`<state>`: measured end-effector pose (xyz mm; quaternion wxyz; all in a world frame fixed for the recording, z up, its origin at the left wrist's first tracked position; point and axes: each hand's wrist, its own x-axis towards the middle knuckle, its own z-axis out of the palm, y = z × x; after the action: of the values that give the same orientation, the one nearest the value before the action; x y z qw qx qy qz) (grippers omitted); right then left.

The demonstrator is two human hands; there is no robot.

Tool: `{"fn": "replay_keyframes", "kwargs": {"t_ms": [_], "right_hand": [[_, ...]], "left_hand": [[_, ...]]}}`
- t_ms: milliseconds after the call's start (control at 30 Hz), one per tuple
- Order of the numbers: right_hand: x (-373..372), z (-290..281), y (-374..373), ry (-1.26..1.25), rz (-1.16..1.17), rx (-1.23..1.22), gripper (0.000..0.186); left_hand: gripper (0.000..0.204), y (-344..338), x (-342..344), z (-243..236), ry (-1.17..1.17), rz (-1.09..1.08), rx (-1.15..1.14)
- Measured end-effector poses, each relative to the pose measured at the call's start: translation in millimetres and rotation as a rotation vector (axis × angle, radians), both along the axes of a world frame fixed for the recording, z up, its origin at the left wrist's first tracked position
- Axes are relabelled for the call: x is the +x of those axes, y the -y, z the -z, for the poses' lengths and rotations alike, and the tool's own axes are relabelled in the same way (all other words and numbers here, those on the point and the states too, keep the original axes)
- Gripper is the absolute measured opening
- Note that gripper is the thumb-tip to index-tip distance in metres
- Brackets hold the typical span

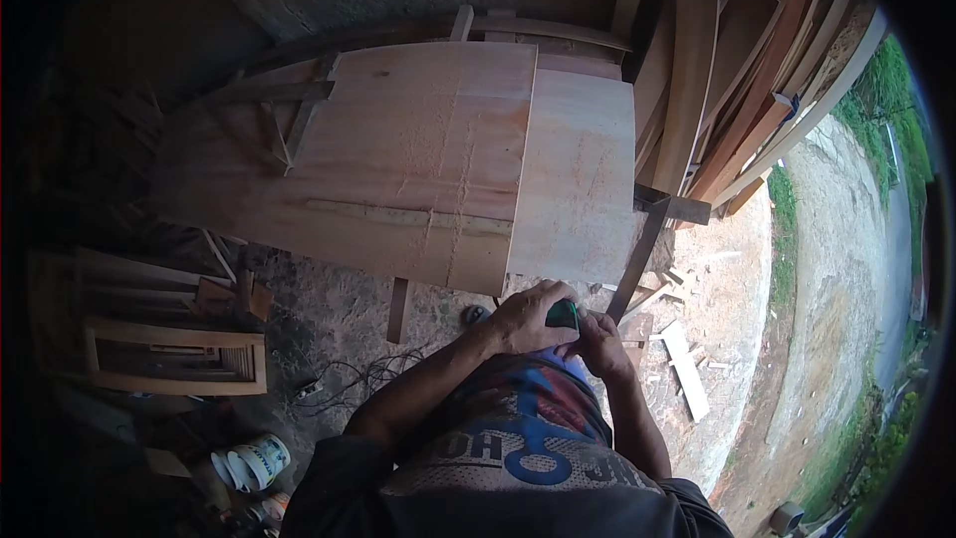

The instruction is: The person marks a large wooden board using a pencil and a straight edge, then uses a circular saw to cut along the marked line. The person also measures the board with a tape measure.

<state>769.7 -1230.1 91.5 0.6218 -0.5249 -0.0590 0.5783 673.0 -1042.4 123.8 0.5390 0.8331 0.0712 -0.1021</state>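
Observation:
My left hand [526, 317] and my right hand [600, 342] meet close to my chest, both closed around a small dark green object [563, 315]; what it is cannot be told. Just beyond my hands lies a large pale plywood sheet [418, 149] with a second sheet [580, 174] beside it on the right. A thin wooden strip [408, 217] lies across the larger sheet, which carries faint lines of sawdust.
Long planks [717, 70] lean against the wall at the upper right. A wooden frame [174, 354] stands at the left. Offcuts [685, 364] litter the concrete floor, black cables [363, 376] run near my feet, and a printed sack [254, 461] lies lower left. Grass borders the right.

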Motion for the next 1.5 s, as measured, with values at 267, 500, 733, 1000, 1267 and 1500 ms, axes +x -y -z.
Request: {"fn": "replay_keyframes", "kwargs": {"t_ms": [267, 500, 733, 1000, 1267, 1500], "right_hand": [[-54, 147, 103, 1.022, -0.532, 0.052, 0.049], [-60, 70, 163, 0.542, -0.679, -0.289, 0.035], [-94, 17, 120, 0.209, -0.272, -0.252, 0.027], [-121, 129, 38, 0.532, -0.447, -0.171, 0.035], [-118, 121, 62, 0.612, -0.636, -0.21, 0.037], [-94, 121, 48, 0.75, -0.795, -0.187, 0.039]], "left_hand": [[0.06, -2, -71, 54, 0.003, -0.224, -0.267], [0.034, -30, -125, 14, 0.022, -0.126, -0.672], [0.041, -16, -121, 55, -0.159, -0.356, -1.057], [0.046, -4, -111, 91, -0.267, -0.47, -0.848], [0.022, -9, -115, 143, 0.308, -0.4, -0.004], [0.032, -46, -140, 94, -0.235, -0.731, -0.901]]}}
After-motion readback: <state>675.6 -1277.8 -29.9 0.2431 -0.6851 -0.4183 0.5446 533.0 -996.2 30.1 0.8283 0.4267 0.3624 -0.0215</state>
